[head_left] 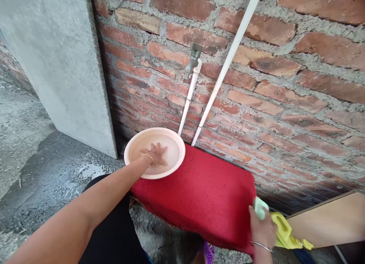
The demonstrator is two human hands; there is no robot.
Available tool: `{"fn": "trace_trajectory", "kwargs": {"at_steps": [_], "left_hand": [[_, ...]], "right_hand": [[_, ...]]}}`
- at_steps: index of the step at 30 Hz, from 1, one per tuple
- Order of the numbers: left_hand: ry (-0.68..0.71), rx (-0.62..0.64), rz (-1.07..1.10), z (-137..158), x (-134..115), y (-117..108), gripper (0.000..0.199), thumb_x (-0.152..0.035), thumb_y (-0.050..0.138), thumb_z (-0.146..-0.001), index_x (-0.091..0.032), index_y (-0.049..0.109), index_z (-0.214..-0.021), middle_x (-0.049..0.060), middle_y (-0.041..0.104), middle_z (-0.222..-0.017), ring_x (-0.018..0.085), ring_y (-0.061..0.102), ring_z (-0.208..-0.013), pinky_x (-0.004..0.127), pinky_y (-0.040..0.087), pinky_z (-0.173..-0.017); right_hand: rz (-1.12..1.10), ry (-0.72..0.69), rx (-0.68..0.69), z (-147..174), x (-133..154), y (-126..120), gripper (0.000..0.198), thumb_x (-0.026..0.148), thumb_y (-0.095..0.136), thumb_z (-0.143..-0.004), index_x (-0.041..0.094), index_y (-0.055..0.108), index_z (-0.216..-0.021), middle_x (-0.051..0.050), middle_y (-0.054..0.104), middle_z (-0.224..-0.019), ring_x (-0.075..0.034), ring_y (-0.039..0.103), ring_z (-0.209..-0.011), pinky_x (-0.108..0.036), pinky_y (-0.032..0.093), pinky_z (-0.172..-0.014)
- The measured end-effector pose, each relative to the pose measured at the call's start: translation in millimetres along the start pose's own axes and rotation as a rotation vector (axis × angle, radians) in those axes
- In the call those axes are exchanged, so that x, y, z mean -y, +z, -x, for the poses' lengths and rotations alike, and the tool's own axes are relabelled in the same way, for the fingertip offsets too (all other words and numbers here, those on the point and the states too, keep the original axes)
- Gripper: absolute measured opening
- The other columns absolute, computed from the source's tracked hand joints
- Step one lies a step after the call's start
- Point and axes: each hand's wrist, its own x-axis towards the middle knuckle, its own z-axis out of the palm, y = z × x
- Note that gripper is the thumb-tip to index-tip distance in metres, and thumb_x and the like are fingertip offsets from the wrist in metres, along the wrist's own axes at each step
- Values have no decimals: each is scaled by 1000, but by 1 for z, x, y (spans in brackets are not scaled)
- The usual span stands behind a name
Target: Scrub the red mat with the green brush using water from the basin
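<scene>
My left hand (156, 156) is dipped in the cloudy water of a pale pink basin (180, 151), its fingers spread wide. The basin stands at the left end of a bench covered in red cloth (208, 191). Over at the bench's right end, my right hand (262, 229) grips a pale green bar of soap (260, 207), slightly blurred. Just right of that hand is a yellow plastic bottle (282, 228), partly hidden behind it.
Behind the bench rises a brick wall (262, 85) with a tap (194, 58) and two white pipes (228, 66). A grey slab (65, 66) leans at left above wet concrete floor (94, 167). A tan board (327, 218) and a purple basket-like object (209, 252) also show.
</scene>
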Motion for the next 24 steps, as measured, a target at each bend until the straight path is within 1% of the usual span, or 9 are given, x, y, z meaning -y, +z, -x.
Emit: {"fn": "trace_trajectory", "kwargs": {"at_steps": [1,4,7,10,14,17,19,21,24], "left_hand": [[-5,4,-5,0,0,0,103,-66,64,-75,-38,12,-159,14,-2,-168,52,-2,-148,86,25,-94],[-8,13,-6,1,-1,0,101,-64,64,-77,-37,13,-159,14,-3,-168,51,-2,-149,85,24,-96],[2,1,-10,2,0,1,99,-63,63,-77,-36,13,-159,15,-1,-168,50,-1,-149,85,23,-97],[-7,0,-47,1,2,2,98,-65,60,-79,-37,11,-159,15,-1,-168,48,0,-150,84,25,-97],[-7,-3,-62,-1,3,4,100,-72,58,-77,-38,12,-159,15,0,-168,48,1,-150,83,26,-97],[-2,-3,-49,-3,3,4,101,-69,60,-76,-38,11,-159,15,-1,-168,49,1,-150,84,26,-96],[0,-3,-37,-3,2,4,100,-66,62,-76,-38,12,-159,14,0,-168,50,0,-150,85,25,-96],[-1,-5,-23,-3,2,3,101,-67,63,-75,-39,13,-158,14,2,-168,51,0,-149,85,25,-96],[7,-14,-10,-2,3,2,102,-70,62,-74,-39,14,-158,15,3,-168,53,0,-148,85,25,-95]], "right_hand": [[-65,-107,22,16,18,10,74,71,47,-80,22,58,-134,-16,66,-106,-34,63,-98,-49,52,-82],[-246,-714,194,84,89,37,53,54,54,-85,25,63,-128,-11,65,-110,-27,62,-101,-42,53,-89],[-187,-1251,312,156,149,54,51,42,68,-81,32,62,-130,-10,61,-125,-27,58,-112,-44,47,-100],[-123,-1468,371,188,177,59,61,42,74,-78,36,57,-136,-8,61,-121,-26,59,-107,-44,48,-99],[-77,-1125,264,133,153,54,53,37,71,-78,30,64,-130,-11,62,-119,-28,60,-107,-44,48,-98],[-43,-639,183,53,85,33,51,46,59,-82,24,66,-126,-12,66,-101,-28,63,-94,-44,50,-89],[22,-172,65,9,31,11,65,61,56,-78,22,65,-129,-16,66,-96,-32,64,-88,-47,50,-78],[74,59,9,-17,-15,-10,79,71,53,-75,16,65,-130,-24,64,-93,-38,64,-79,-53,47,-63],[4,54,-158,-17,-38,-20,79,75,52,-73,18,68,-125,-25,63,-87,-39,62,-70,-52,43,-53]]}}
